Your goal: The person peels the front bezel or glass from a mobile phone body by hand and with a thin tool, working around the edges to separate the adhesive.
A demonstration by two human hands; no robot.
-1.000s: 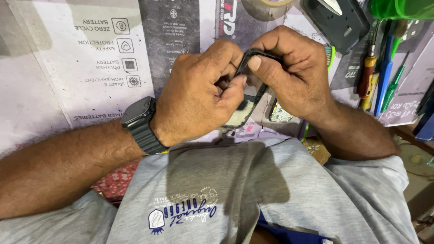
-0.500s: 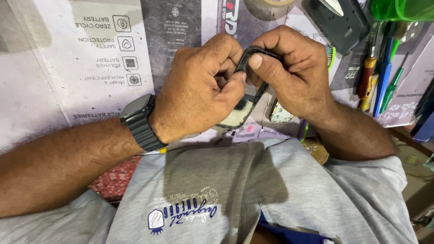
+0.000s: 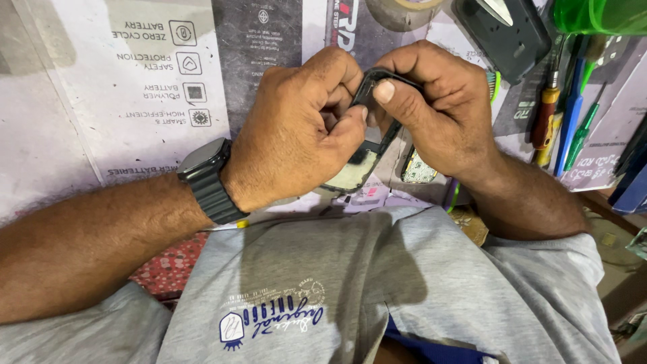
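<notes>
While a thin black phone frame [image 3: 372, 128] is pinched between both hands above the desk's near edge, left hand [image 3: 296, 135] and right hand [image 3: 438, 108] grips pressed together, its separation appears only partly done.

This looks like a small repair workshop, most likely for phones or other small gadgets. At about two o'clock, a row of hand tools stands together: a screwdriver with a red and yellow handle [image 3: 544, 114], a blue tool [image 3: 573, 118] and a green one [image 3: 583, 131]. At twelve o'clock lies a roll of tape [image 3: 402, 10], and just beside it, at one o'clock, a flat black gadget case [image 3: 502, 34]. The work top is covered with flat printed battery cartons [image 3: 135, 87] from nine to twelve o'clock. Near the middle sits a small green circuit board [image 3: 419, 168], though it is partly hidden, so that is not sure.
</notes>
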